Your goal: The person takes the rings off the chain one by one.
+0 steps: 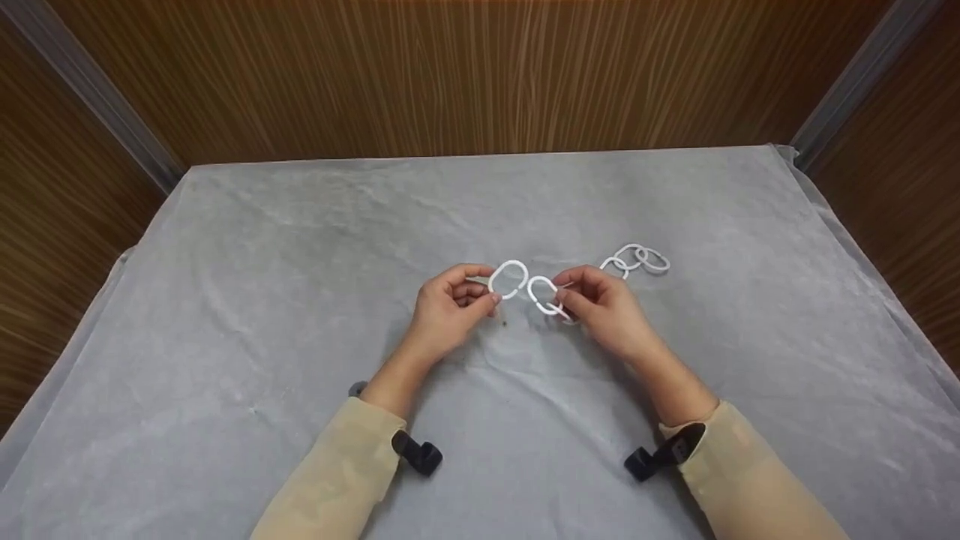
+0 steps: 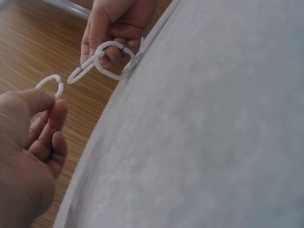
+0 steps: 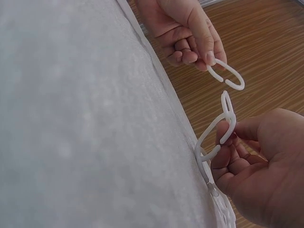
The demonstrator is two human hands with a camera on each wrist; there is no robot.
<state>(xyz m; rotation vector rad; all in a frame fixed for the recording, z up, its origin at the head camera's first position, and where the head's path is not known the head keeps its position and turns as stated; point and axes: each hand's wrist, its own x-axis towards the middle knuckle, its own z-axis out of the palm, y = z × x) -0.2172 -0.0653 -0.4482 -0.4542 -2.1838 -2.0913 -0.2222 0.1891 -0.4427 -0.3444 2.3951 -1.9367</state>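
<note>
My left hand (image 1: 448, 309) pinches a single white oval ring (image 1: 509, 279) between thumb and fingers. The ring has a small gap in its side, plain in the right wrist view. Opposite it, my right hand (image 1: 606, 307) pinches the end link (image 1: 541, 295) of a white plastic chain by thumb and fingertips. A second link (image 2: 113, 61) hangs from that one beneath the right fingers. More chain links (image 1: 632, 257) trail out behind the right hand onto the cloth. A narrow space parts the single ring from the end link, and both are held above the table.
A wrinkled grey cloth (image 1: 300, 330) covers the table. Wood-grain panels (image 1: 480, 75) stand behind it and at both sides, with metal strips (image 1: 862, 75) at the corners. Black wrist cameras (image 1: 420, 454) are strapped over beige sleeves (image 1: 330, 472).
</note>
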